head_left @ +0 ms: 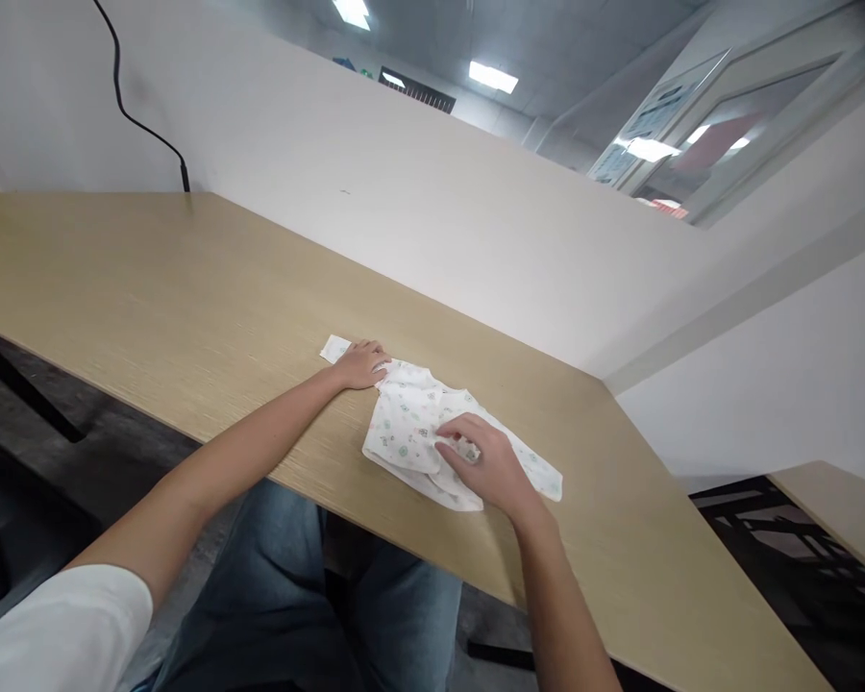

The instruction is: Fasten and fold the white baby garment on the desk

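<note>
A white baby top (407, 418) with a small green and brown print lies spread on the table, its sleeves stretched to the left and right. My left hand (362, 365) rests flat across its left sleeve, whose cuff shows beyond my fingers. Over the middle of the top is my right hand (480, 457), fingers curved and the thumb a little apart from them. The fabric shows through the gap, and nothing is visible between the fingertips. Near the lower hem the cloth lies in overlapping layers. Part of the right sleeve is hidden behind my right hand.
The wooden table (209, 308) meets a white partition (404, 202) along its far edge. A black cable (119, 86) hangs at the back left. A dark chair (21, 529) stands at the lower left, and another table (836, 500) is at the right.
</note>
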`<state>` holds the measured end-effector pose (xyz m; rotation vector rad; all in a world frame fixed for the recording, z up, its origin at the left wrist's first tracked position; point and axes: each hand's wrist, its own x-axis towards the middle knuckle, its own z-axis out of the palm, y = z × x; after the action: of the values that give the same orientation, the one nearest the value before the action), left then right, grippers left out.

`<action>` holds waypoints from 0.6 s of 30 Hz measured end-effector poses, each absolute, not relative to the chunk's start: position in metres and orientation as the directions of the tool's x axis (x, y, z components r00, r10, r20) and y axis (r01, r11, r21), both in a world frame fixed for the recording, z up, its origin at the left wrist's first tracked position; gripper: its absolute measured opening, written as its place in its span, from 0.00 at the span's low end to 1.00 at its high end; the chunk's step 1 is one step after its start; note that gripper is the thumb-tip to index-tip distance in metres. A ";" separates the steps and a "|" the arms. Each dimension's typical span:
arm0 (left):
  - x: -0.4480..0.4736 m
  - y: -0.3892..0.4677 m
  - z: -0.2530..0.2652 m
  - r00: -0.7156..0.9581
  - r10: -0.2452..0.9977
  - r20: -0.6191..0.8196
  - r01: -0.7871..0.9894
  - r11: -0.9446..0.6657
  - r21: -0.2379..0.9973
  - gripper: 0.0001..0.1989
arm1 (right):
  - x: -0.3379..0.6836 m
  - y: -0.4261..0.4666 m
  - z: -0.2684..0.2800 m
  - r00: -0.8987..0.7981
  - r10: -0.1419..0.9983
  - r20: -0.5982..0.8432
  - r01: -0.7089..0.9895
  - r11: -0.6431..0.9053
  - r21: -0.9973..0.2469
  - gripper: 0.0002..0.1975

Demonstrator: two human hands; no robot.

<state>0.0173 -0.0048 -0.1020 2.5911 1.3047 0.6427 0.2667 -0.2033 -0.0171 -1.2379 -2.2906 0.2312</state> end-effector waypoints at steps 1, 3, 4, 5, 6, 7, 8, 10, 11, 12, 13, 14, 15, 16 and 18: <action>0.017 -0.004 -0.102 0.523 0.797 0.302 0.723 -0.603 0.338 0.22 | 0.271 -0.203 -0.021 -0.462 0.830 0.311 0.739 0.555 -0.382 0.05; 0.017 -0.003 -0.103 0.519 0.799 0.304 0.725 -0.600 0.339 0.22 | 0.275 -0.204 -0.030 -0.505 0.832 0.230 0.746 0.555 -0.370 0.06; 0.017 -0.002 -0.104 0.518 0.800 0.304 0.727 -0.599 0.337 0.22 | 0.275 -0.206 -0.035 -0.520 0.828 0.211 0.745 0.560 -0.364 0.06; 0.017 -0.002 -0.104 0.516 0.801 0.305 0.729 -0.597 0.335 0.22 | 0.274 -0.207 -0.040 -0.528 0.823 0.207 0.744 0.566 -0.355 0.06; 0.017 -0.002 -0.104 0.513 0.802 0.306 0.731 -0.595 0.333 0.21 | 0.272 -0.208 -0.045 -0.535 0.817 0.216 0.742 0.577 -0.343 0.05; 0.017 -0.001 -0.104 0.512 0.802 0.307 0.732 -0.594 0.332 0.21 | 0.270 -0.209 -0.049 -0.540 0.808 0.236 0.739 0.590 -0.325 0.04; 0.017 -0.001 -0.104 0.512 0.803 0.307 0.733 -0.594 0.332 0.21 | 0.268 -0.210 -0.052 -0.543 0.796 0.267 0.736 0.604 -0.305 0.05; 0.016 -0.001 -0.103 0.512 0.803 0.305 0.732 -0.594 0.334 0.21 | 0.263 -0.211 -0.052 -0.536 0.773 0.341 0.735 0.625 -0.262 0.07; 0.016 -0.001 -0.103 0.515 0.802 0.304 0.730 -0.596 0.334 0.22 | 0.261 -0.213 -0.049 -0.522 0.763 0.382 0.735 0.629 -0.252 0.08; 0.016 -0.001 -0.103 0.519 0.799 0.304 0.728 -0.599 0.333 0.22 | 0.258 -0.215 -0.045 -0.502 0.755 0.422 0.733 0.630 -0.255 0.08; 0.015 -0.001 -0.103 0.522 0.797 0.306 0.726 -0.602 0.332 0.22 | 0.254 -0.219 -0.039 -0.479 0.750 0.456 0.729 0.629 -0.269 0.08; 0.015 -0.001 -0.103 0.524 0.795 0.306 0.725 -0.605 0.330 0.22 | 0.251 -0.223 -0.034 -0.465 0.748 0.473 0.721 0.630 -0.289 0.08; 0.015 -0.001 -0.103 0.526 0.794 0.306 0.724 -0.607 0.329 0.22 | 0.247 -0.227 -0.029 -0.466 0.748 0.472 0.708 0.636 -0.308 0.08; 0.015 -0.001 -0.103 0.527 0.793 0.306 0.724 -0.607 0.328 0.22 | 0.245 -0.230 -0.024 -0.484 0.746 0.457 0.692 0.646 -0.323 0.09; 0.014 -0.001 -0.102 0.525 0.791 0.314 0.723 -0.609 0.327 0.22 | 0.247 -0.232 -0.021 -0.515 0.751 0.412 0.675 0.652 -0.345 0.10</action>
<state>0.0143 -0.0010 -0.1023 2.6039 1.3036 0.6571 0.2472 -0.2318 -0.0207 -1.1071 -2.3370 0.1891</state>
